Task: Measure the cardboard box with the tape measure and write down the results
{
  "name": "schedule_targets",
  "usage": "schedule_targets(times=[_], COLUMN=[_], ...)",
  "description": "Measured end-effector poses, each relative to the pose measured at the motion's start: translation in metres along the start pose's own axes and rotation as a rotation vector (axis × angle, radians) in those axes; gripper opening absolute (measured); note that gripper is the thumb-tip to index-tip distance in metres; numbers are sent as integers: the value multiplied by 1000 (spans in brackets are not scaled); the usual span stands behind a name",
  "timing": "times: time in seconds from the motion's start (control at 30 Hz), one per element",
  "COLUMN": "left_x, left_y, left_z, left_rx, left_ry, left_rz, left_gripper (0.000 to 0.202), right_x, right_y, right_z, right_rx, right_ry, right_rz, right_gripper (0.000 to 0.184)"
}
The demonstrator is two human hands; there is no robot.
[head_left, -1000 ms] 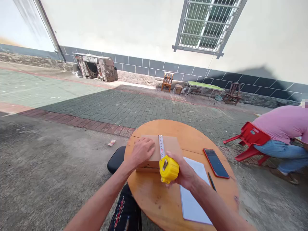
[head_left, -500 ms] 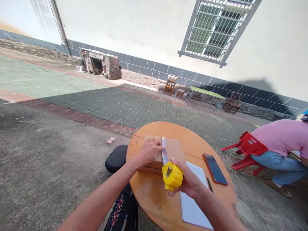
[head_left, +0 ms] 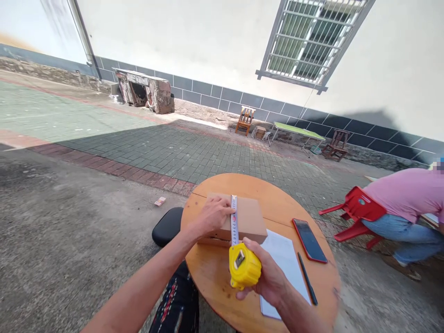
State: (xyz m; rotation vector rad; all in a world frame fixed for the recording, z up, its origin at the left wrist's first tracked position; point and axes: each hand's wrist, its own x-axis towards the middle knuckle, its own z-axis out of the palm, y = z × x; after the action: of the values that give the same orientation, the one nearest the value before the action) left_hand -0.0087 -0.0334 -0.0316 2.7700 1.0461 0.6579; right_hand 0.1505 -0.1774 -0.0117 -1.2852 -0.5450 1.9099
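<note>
A brown cardboard box (head_left: pixel 249 215) lies on a round wooden table (head_left: pixel 239 180). My left hand (head_left: pixel 217 214) rests on the left part of its top, fingers stretched out and a fingertip against the tape blade (head_left: pixel 234 224). This marked metal blade runs across the box top toward me. In my closed right hand (head_left: pixel 272 277) is the yellow tape measure (head_left: pixel 244 266), in front of the box's near edge. Some of the right fingers are hidden behind the case. A sheet of white paper (head_left: pixel 282 252) lies partly under the right hand and wrist.
On the table's right side are a black pen (head_left: pixel 307 279) and a red-edged phone (head_left: pixel 310 240). A black seat (head_left: pixel 168 226) stands at the table's left. To the right, a person in a pink shirt (head_left: pixel 398 192) bends forward on a red plastic chair (head_left: pixel 360 215).
The right hand has drawn the tape measure nearer to me and slightly left, so more blade shows. The left hand has stayed on the box. More of the pen is visible.
</note>
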Motion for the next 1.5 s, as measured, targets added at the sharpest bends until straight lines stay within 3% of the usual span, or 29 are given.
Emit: schedule_targets(times=[0.47, 0.63, 0.8, 1.1, 1.23, 1.33, 1.5], left_x=[-3, -4, -5, -2, -11, -18, -5], left_y=[2, 4, 3, 15, 42, 55, 38], left_z=[-4, -1, 5, -10, -9, 0, 12], left_rx=[-36, -56, -75, -10, 22, 53, 54], left_ry=[21, 66, 96, 38, 31, 24, 112], left_rz=[-5, -93, -146, -79, -38, 36, -77], left_gripper=[34, 53, 63, 21, 37, 37, 34], right_x=[-1, 1, -11, -62, -66, -66, -62], right_y=[3, 3, 6, 27, 36, 42, 53], right_z=[5, 6, 2, -36, -57, -69, -88], right_rx=[-55, -70, -89, -84, -60, -61, -54], right_ry=[49, 76, 86, 29, -21, -54, -68], right_rz=[-34, -52, -182, -244, -308, -356, -363], right_gripper=[50, 51, 46, 56, 57, 59, 55])
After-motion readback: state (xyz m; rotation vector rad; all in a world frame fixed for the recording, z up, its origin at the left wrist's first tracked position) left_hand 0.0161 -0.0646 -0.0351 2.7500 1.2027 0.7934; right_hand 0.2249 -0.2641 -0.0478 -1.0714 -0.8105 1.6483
